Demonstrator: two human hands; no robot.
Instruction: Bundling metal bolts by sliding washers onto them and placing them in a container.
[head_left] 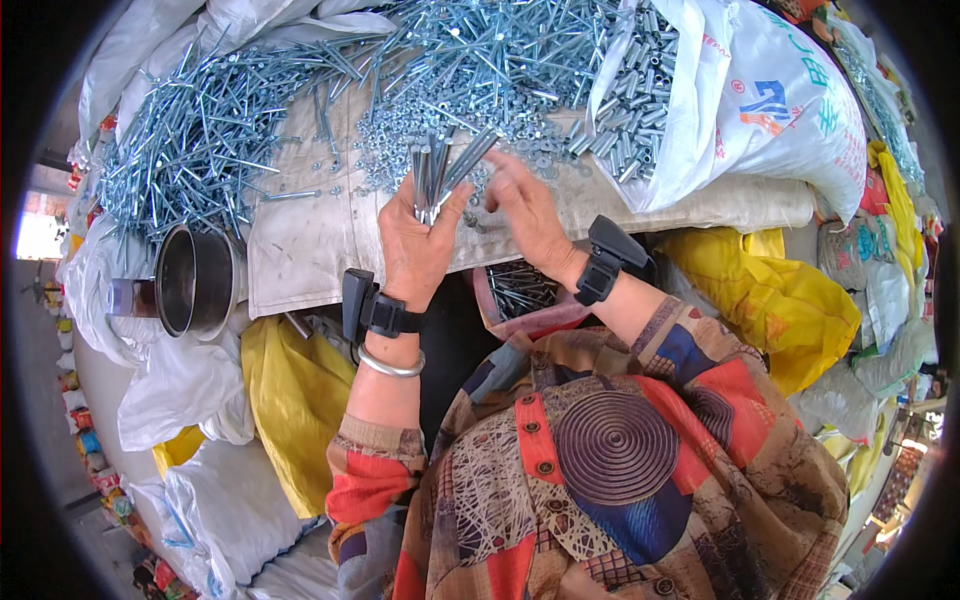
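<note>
My left hand point(415, 240) is closed round an upright bundle of slim metal bolts and tubes point(430, 172). Several of the pieces slant toward the right at their tops. Beside the bundle, my right hand point(530, 215) has its fingers apart and partly curled, with the fingertips close to the slanted pieces; they are a little blurred. I see nothing held in it. Just beyond both hands lie small nuts and washers point(395, 125), loosely spread. Grey metal sleeves point(635, 115) spill from a white sack on the right.
Long bolts point(200, 140) are heaped at the left, with more point(500, 45) at the back. A pale cloth point(300, 240) covers the work surface. A dark round pot point(190, 285) stands at its left edge. Below my right wrist sits a pink-rimmed container point(490, 305) of dark bolts. Yellow sacks point(770, 300) flank me.
</note>
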